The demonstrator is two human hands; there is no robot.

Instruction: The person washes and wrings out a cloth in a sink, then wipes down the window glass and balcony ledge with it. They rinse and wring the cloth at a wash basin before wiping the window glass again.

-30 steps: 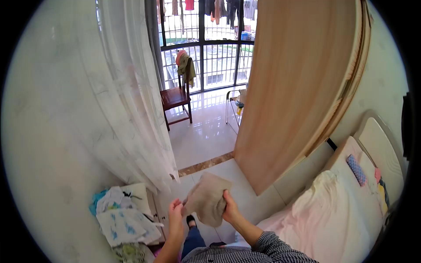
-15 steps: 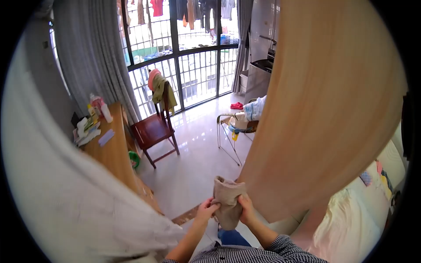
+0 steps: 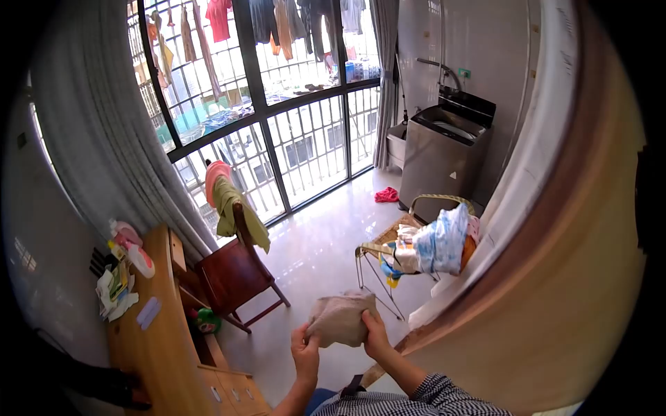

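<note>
A bundle of greyish-beige cloth (image 3: 340, 320) is held out in front of my body, bunched so that I cannot tell what kind of item it is. My left hand (image 3: 305, 352) grips its lower left side, thumb on top. On the right edge, my right hand (image 3: 377, 336) pinches the cloth with the thumb over it. Both sets of fingers are partly hidden beneath the fabric. Beyond the cloth stands a wicker chair (image 3: 374, 248) with metal legs, bearing a heap of white, blue and orange fabric (image 3: 440, 241).
On the left are a wooden desk (image 3: 163, 333) with bottles (image 3: 141, 262) and a dark red wooden chair (image 3: 232, 267) draped with a green garment (image 3: 236, 211). A washing machine (image 3: 440, 156) stands at the back right. Red cloth (image 3: 386, 195) lies on the floor. A beige wall edge (image 3: 527, 326) curves along the right.
I have moved forward through the opening; the desk, chairs and washing machine show more fully. The cloth, upright before, is now spread wider and flatter between both hands.
</note>
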